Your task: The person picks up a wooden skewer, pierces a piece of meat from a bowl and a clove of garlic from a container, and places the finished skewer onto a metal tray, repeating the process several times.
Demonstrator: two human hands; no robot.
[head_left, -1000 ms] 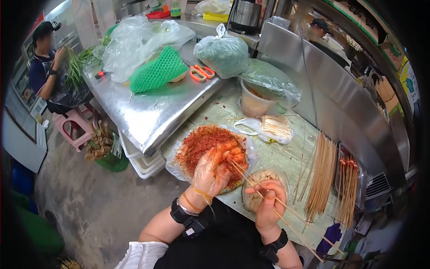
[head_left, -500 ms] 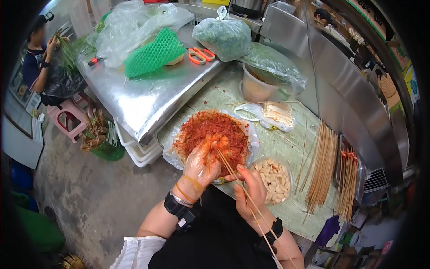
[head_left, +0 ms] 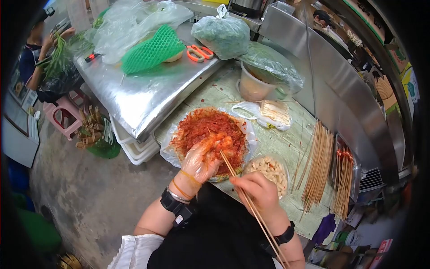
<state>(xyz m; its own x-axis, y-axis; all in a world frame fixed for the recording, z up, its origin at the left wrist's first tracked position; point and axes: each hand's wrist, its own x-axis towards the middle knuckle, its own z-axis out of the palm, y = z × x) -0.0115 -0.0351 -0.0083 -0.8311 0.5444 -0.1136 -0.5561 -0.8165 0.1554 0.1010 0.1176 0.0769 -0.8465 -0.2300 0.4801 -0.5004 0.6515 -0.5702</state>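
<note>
A bowl lined with a clear plastic bag (head_left: pixel 165 152) holds red marinated meat (head_left: pixel 208 123). My left hand (head_left: pixel 199 159), in a clear plastic glove with rubber bands at the wrist, is over the bowl with its fingers closed round some of the meat. My right hand (head_left: pixel 260 188) is bare and grips a couple of long bamboo skewers (head_left: pixel 254 213). Their upper tips meet the meat at my left fingers; the other ends run down past my right wrist. Close beside my right hand stands a tub of white garlic cloves (head_left: pixel 274 169), partly covered by that hand.
Bare skewers (head_left: pixel 319 166) lie to the right, beside a metal tray with red-tipped skewers (head_left: pixel 345 179). Behind the bowl are a bag of short sticks (head_left: pixel 274 114) and a plastic tub (head_left: pixel 253 85). Orange-handled scissors (head_left: pixel 199 54) lie on a steel surface (head_left: pixel 134 98). A person holds greens at left.
My right hand has turned over, its back now facing up, and has shifted slightly right and down along the skewers. My left hand stays at the meat.
</note>
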